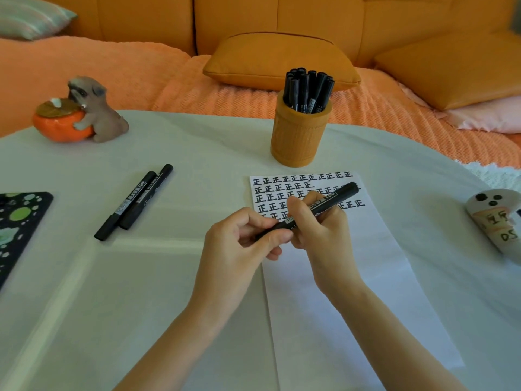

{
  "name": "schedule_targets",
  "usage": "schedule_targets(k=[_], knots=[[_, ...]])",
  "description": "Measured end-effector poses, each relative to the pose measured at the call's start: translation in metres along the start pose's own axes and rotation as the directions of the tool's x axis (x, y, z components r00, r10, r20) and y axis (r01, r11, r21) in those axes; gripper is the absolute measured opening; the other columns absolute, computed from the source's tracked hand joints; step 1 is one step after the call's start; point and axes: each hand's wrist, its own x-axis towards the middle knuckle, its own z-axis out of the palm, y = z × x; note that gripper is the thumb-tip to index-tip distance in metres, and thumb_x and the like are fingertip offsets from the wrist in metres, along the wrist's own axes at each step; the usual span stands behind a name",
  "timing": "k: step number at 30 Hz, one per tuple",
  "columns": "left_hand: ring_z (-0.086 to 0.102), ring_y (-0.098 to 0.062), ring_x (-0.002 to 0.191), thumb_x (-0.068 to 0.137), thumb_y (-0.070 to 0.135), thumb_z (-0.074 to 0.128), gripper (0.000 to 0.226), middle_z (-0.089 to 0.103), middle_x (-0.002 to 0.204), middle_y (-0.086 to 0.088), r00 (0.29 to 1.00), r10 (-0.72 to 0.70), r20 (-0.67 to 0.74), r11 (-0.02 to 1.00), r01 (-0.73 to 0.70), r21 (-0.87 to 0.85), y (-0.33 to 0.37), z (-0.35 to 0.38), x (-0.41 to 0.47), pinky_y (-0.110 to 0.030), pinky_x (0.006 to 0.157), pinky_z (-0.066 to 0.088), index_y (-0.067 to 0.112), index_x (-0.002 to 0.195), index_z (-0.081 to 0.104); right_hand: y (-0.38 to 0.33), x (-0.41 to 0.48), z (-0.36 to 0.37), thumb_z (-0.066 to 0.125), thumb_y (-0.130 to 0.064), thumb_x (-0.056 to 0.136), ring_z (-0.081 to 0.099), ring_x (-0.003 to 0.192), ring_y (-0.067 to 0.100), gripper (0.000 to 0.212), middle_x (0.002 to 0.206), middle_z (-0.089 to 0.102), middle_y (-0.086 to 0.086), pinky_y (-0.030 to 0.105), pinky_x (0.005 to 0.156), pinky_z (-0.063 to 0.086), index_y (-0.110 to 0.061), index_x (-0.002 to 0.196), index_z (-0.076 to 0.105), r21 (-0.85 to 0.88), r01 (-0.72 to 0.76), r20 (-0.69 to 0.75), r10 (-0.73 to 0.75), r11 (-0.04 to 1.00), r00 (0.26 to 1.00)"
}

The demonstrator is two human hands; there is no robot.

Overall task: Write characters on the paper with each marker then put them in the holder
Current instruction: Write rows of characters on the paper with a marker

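rows of black characters are seen written across the far part of the white paper sheet [352, 292], and a bundle of black markers [307, 88] is stood in the orange ribbed cylindrical holder [298, 136] at twelve o'clock of it. a single black felt marker [342, 193] is held over the sheet: its barrel is gripped by the curled right hand [321, 235] and its near end is pinched by the left hand [236, 244]. capping or uncapping cannot be told. a pair of loose black markers [129, 201] at ten o'clock is judged left to do. bare white surface [169, 277] is left between sheet and holder, and its edge curves close behind.
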Motion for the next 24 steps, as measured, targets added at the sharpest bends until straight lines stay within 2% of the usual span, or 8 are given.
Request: schedule_targets(k=[5, 8, 10, 12, 14, 17, 20, 24], knots=[[0.064, -0.011, 0.057, 0.076, 0.009, 0.073, 0.01, 0.073, 0.072, 0.0, 1.0, -0.009, 0.023, 0.999, 0.008, 0.051, 0.003, 0.0, 0.002, -0.017, 0.059, 0.051, 0.01, 0.084, 0.067, -0.002, 0.0, 0.0, 0.056, -0.008, 0.092, 0.025, 0.043, 0.016, 0.042, 0.044, 0.031, 0.002, 0.025, 0.045, 0.026, -0.006, 0.054, 0.038, -0.041, -0.007, 0.004, 0.007, 0.999, 1.0], [0.063, -0.008, 0.06, 0.081, 0.015, 0.069, 0.009, 0.072, 0.074, 0.004, 0.999, 0.023, 0.026, 0.991, -0.027, 0.127, 0.005, 0.0, 0.004, -0.017, 0.062, 0.051, 0.016, 0.089, 0.069, -0.007, 0.001, -0.001, 0.061, -0.036, 0.088, 0.026, 0.043, 0.015, 0.048, 0.043, 0.033, 0.001, 0.024, 0.045, 0.023, -0.006, 0.055, 0.044, -0.084, -0.085, 0.05, 0.09, 0.993, 0.995], [0.063, -0.005, 0.062, 0.082, 0.016, 0.068, 0.006, 0.072, 0.073, 0.006, 0.999, 0.052, -0.008, 0.985, -0.05, 0.163, 0.005, -0.003, 0.007, -0.016, 0.062, 0.05, 0.018, 0.088, 0.069, -0.011, 0.003, -0.004, 0.056, -0.057, 0.076, 0.029, 0.043, 0.015, 0.057, 0.045, 0.036, 0.006, 0.021, 0.044, 0.025, -0.004, 0.055, 0.051, -0.168, -0.145, 0.064, 0.158, 0.975, 0.985], [0.062, -0.004, 0.063, 0.082, 0.019, 0.068, 0.004, 0.071, 0.072, 0.007, 0.996, 0.069, -0.053, 0.98, -0.057, 0.193, 0.006, -0.007, 0.01, -0.015, 0.06, 0.047, 0.019, 0.086, 0.069, -0.012, 0.004, -0.006, 0.053, -0.061, 0.075, 0.033, 0.041, 0.013, 0.064, 0.044, 0.041, 0.005, 0.018, 0.044, 0.029, 0.001, 0.059, 0.058, -0.255, -0.147, 0.039, 0.162, 0.956, 0.986], [0.06, -0.003, 0.06, 0.082, 0.023, 0.067, 0.004, 0.068, 0.066, 0.009, 0.992, 0.08, -0.098, 0.977, -0.058, 0.207, 0.007, -0.011, 0.012, -0.012, 0.057, 0.044, 0.019, 0.084, 0.068, -0.008, 0.004, -0.01, 0.059, -0.049, 0.083, 0.035, 0.043, 0.008, 0.057, 0.043, 0.043, -0.005, 0.017, 0.047, 0.03, 0.004, 0.064, 0.057, -0.327, -0.03, 0.0, 0.031, 0.945, 1.0], [0.054, -0.002, 0.053, 0.083, 0.026, 0.064, 0.009, 0.062, 0.058, 0.01, 0.989, 0.093, -0.113, 0.97, -0.064, 0.234, 0.01, -0.014, 0.013, -0.01, 0.054, 0.04, 0.019, 0.078, 0.067, -0.004, 0.005, -0.013, 0.071, -0.019, 0.085, 0.043, 0.058, 0.007, 0.012, 0.066, 0.052, -0.01, 0.013, 0.057, 0.034, -0.012, 0.08, 0.062, -0.431, 0.325, 0.102, -0.313, 0.842, 0.944], [0.05, -0.004, 0.049, 0.085, 0.03, 0.063, 0.016, 0.059, 0.054, 0.008, 0.991, 0.094, -0.097, 0.964, -0.066, 0.256, 0.011, -0.013, 0.013, -0.012, 0.052, 0.037, 0.021, 0.072, 0.064, 0.003, 0.008, -0.013, 0.072, -0.007, 0.082, 0.049, 0.07, 0.006, 0.02, 0.096, 0.055, -0.003, 0.007, 0.067, 0.036, -0.01, 0.101, 0.066, -0.539, 0.573, 0.318, -0.481, 0.617, 0.817], [0.049, -0.005, 0.049, 0.083, 0.042, 0.059, 0.028, 0.057, 0.054, 0.006, 0.994, 0.076, -0.072, 0.97, -0.057, 0.235, 0.013, -0.011, 0.012, -0.013, 0.053, 0.037, 0.019, 0.066, 0.061, 0.008, 0.011, -0.011, 0.069, -0.007, 0.082, 0.047, 0.071, 0.0, 0.014, 0.093, 0.058, 0.0, 0.007, 0.065, 0.036, -0.006, 0.097, 0.068, -0.578, 0.635, 0.357, -0.541, 0.513, 0.762]])
